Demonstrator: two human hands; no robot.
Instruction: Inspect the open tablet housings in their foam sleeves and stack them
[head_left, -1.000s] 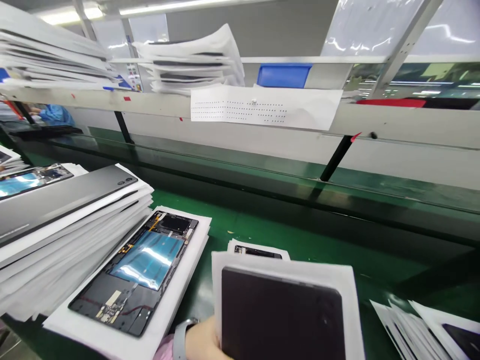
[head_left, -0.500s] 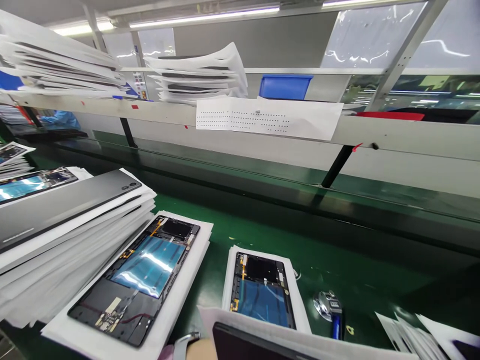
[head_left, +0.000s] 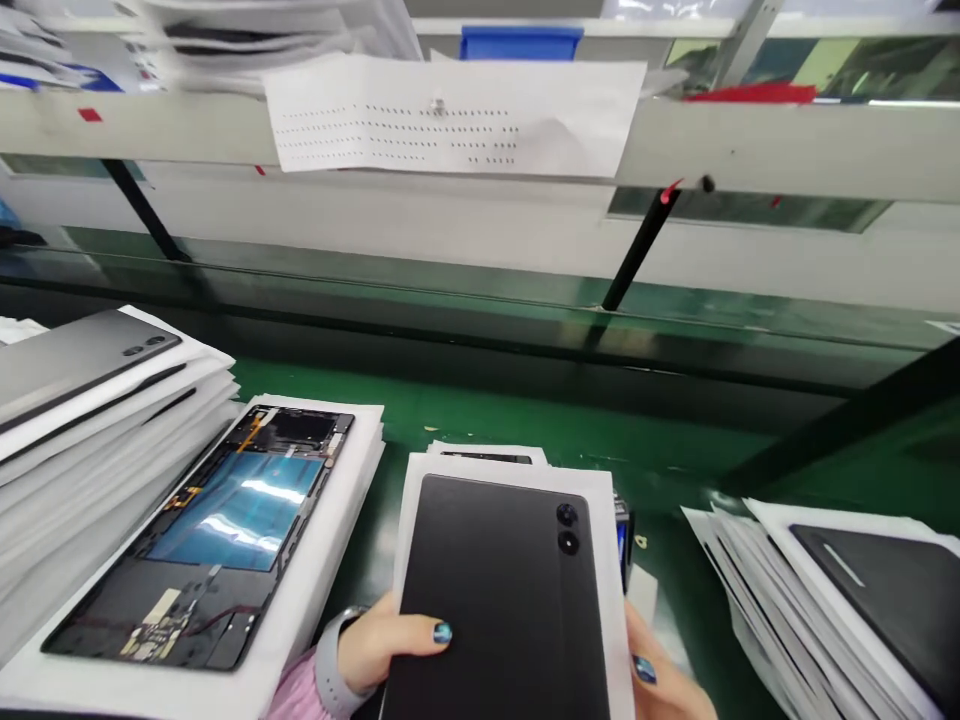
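A dark tablet (head_left: 502,590) lies back side up on a white sheet (head_left: 604,500), its two camera lenses at the upper right. My left hand (head_left: 382,640) grips its left side, thumb flat on the tablet's back and fingers hidden underneath. On the other side my right hand (head_left: 664,680) holds the right edge of the white sheet, its lower part cut off by the frame. Just behind is an opened tablet (head_left: 487,458) on white sheets, mostly covered. To the left, another opened tablet (head_left: 232,520) shows its blue battery area, lying on a stack of white sheets.
A tall stack of sheets with a grey tablet (head_left: 82,360) on top stands at far left. At right is a stack of white sheets (head_left: 757,590) with a dark tablet (head_left: 885,590). A blue-handled metal tool (head_left: 622,530) is partly hidden. A shelf (head_left: 750,145) spans the back.
The dark tablet and its white sheet have come up fully into view, now covering most of the opened tablet behind. Both hands now show. The view has tilted down and shifted right.
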